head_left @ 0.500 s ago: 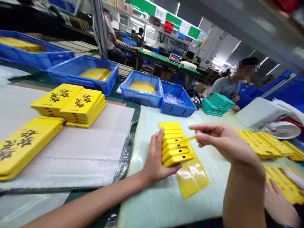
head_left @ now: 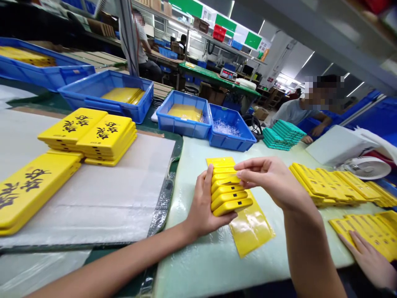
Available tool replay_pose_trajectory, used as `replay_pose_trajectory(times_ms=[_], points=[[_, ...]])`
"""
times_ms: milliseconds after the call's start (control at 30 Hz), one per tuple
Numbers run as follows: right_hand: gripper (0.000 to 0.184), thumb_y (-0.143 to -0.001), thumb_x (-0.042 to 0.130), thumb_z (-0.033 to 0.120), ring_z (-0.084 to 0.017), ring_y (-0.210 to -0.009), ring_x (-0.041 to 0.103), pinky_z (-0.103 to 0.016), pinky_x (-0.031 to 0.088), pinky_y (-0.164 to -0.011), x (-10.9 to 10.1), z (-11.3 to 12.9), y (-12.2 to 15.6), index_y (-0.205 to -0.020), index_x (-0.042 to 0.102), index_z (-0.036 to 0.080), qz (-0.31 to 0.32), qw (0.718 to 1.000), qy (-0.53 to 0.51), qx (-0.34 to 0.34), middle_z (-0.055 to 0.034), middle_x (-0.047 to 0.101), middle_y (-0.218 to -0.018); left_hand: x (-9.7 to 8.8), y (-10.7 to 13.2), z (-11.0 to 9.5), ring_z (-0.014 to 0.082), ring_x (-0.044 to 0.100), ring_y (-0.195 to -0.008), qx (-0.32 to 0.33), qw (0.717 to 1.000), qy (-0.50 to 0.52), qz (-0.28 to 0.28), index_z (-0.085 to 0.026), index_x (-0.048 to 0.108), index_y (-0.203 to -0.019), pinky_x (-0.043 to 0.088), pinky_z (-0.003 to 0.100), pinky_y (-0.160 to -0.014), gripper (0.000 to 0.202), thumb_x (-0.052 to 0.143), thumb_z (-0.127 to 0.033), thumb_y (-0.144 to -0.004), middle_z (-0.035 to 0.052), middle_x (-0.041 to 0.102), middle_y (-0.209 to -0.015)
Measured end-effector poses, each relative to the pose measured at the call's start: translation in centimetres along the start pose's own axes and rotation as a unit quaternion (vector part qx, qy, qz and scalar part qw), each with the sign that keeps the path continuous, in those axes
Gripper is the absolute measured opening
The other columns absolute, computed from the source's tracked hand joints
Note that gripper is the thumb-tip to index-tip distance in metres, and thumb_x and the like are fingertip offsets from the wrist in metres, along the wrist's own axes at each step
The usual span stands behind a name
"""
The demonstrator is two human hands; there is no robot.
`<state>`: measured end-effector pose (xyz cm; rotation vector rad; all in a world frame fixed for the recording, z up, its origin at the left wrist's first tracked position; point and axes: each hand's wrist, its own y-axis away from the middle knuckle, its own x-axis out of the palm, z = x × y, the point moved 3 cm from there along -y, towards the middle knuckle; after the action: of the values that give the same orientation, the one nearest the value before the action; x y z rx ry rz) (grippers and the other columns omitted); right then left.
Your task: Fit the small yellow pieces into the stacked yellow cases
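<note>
My left hand [head_left: 206, 203] cups the near side of a leaning row of glossy yellow cases [head_left: 228, 190], each with a small black slot. My right hand [head_left: 266, 178] reaches over from the right, its fingers curled on the row's upper cases. Under the row lies a translucent yellow plastic sleeve [head_left: 251, 225] on a pale green foam mat [head_left: 204, 265]. Another person's hand [head_left: 367, 260] rests on a group of yellow cases [head_left: 362, 234] at the lower right, apart from mine.
Stacks of yellow cases with black characters [head_left: 93, 134] lie on a white sheet to the left. Blue crates [head_left: 182, 114] hold yellow items and clear pieces behind the mat. Teal cases [head_left: 283, 134] and a seated person [head_left: 300, 111] are at the back right.
My right hand has moved left over the row, and the thin yellow strip it held is no longer visible. The other person's hand has shifted at the lower right.
</note>
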<state>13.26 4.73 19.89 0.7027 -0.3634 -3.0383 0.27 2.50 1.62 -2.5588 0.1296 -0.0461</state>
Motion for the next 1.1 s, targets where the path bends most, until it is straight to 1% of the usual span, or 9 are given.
replay_pose_trajectory(times_ms=[267,400,500,600,667,800,867,1000,1100], points=[[0.016,-0.069,0.079,0.016,-0.012,-0.06,0.068,-0.019,0.054,-0.055,1.1,0.9,0.1,-0.083,0.081,0.01,-0.006,0.998,0.055,-0.022,-0.0027,0.076,-0.07,-0.1,0.1,-0.1,0.0412,0.046,-0.145,-0.001,1.0,0.001,0.002,-0.045,-0.007,-0.175,0.041,0.073,-0.122,0.13,0.082,-0.074,-0.084,0.0136,0.035,-0.154],[0.034,-0.073,0.082,0.008,-0.014,-0.06,0.069,-0.02,0.053,-0.054,0.7,0.9,-0.4,-0.107,0.081,0.006,-0.032,0.983,0.181,-0.009,-0.003,0.076,-0.069,-0.1,0.0,-0.1,0.0413,0.046,-0.145,-0.001,1.0,0.0,0.0,-0.046,-0.007,-0.175,0.04,0.074,-0.122,0.13,0.082,-0.074,-0.084,0.013,0.035,-0.154],[0.059,-0.074,0.093,0.015,-0.013,-0.049,0.061,-0.021,0.046,-0.046,-0.2,0.8,-1.0,-0.129,0.075,0.002,-0.047,0.963,0.266,0.006,-0.0013,0.071,-0.061,-0.1,0.0,0.0,0.0418,0.046,-0.146,-0.006,1.0,-0.002,0.001,-0.047,-0.006,-0.175,0.041,0.074,-0.122,0.128,0.081,-0.073,-0.084,0.0126,0.035,-0.155],[0.045,-0.09,0.086,0.032,-0.011,-0.045,0.055,-0.021,0.041,-0.042,-1.1,0.4,-1.7,-0.123,0.077,0.003,-0.058,0.966,0.254,0.001,-0.0012,0.067,-0.057,-0.1,0.0,0.0,0.0426,0.045,-0.148,-0.002,1.0,-0.004,-0.001,-0.046,-0.004,-0.175,0.042,0.072,-0.122,0.127,0.081,-0.073,-0.085,0.0133,0.034,-0.157],[0.04,-0.098,0.077,0.04,-0.011,-0.046,0.055,-0.021,0.041,-0.043,-1.1,-0.4,-2.3,-0.12,0.078,0.006,-0.023,0.977,0.211,-0.009,-0.001,0.065,-0.059,-0.1,0.1,0.1,0.0427,0.046,-0.148,-0.001,1.0,-0.006,-0.001,-0.045,-0.003,-0.176,0.042,0.072,-0.122,0.127,0.081,-0.073,-0.084,0.0134,0.034,-0.158],[0.051,-0.092,0.082,0.044,-0.01,-0.053,0.054,-0.02,0.042,-0.045,0.3,-2.7,-3.1,-0.128,0.073,0.01,0.17,0.98,0.098,-0.04,0.0016,0.065,-0.07,-0.3,0.2,0.3,0.0429,0.046,-0.149,-0.001,1.0,-0.014,-0.008,-0.043,0.002,-0.176,0.043,0.069,-0.122,0.126,0.082,-0.073,-0.084,0.014,0.035,-0.16],[0.053,-0.095,0.076,0.045,-0.009,-0.05,0.049,-0.02,0.042,-0.045,0.4,-3.6,-3.6,-0.134,0.07,0.01,0.199,0.978,0.032,-0.051,0.0036,0.061,-0.068,-0.4,0.1,0.3,0.0435,0.045,-0.15,0.001,1.0,-0.016,-0.011,-0.041,0.004,-0.176,0.043,0.069,-0.123,0.126,0.082,-0.074,-0.083,0.0148,0.035,-0.161],[0.047,-0.103,0.057,0.035,-0.01,-0.047,0.05,-0.024,0.049,-0.052,-1.6,-5.7,-4.7,-0.14,0.066,0.008,0.111,0.992,-0.05,-0.017,0.0025,0.063,-0.068,-0.6,-0.2,0.3,0.0439,0.046,-0.149,0.006,0.999,-0.032,-0.014,-0.039,0.007,-0.177,0.042,0.069,-0.123,0.124,0.081,-0.074,-0.084,0.0155,0.039,-0.16],[0.036,-0.104,0.051,0.023,-0.014,-0.065,0.066,-0.027,0.055,-0.068,-4.4,-8.4,-4.6,-0.127,0.075,0.009,-0.059,0.99,0.129,-0.006,-0.0036,0.072,-0.082,-0.7,-0.5,0.2,0.0445,0.045,-0.151,0.011,0.999,-0.047,-0.014,-0.038,0.006,-0.177,0.041,0.069,-0.124,0.124,0.08,-0.075,-0.084,0.0163,0.038,-0.163]])
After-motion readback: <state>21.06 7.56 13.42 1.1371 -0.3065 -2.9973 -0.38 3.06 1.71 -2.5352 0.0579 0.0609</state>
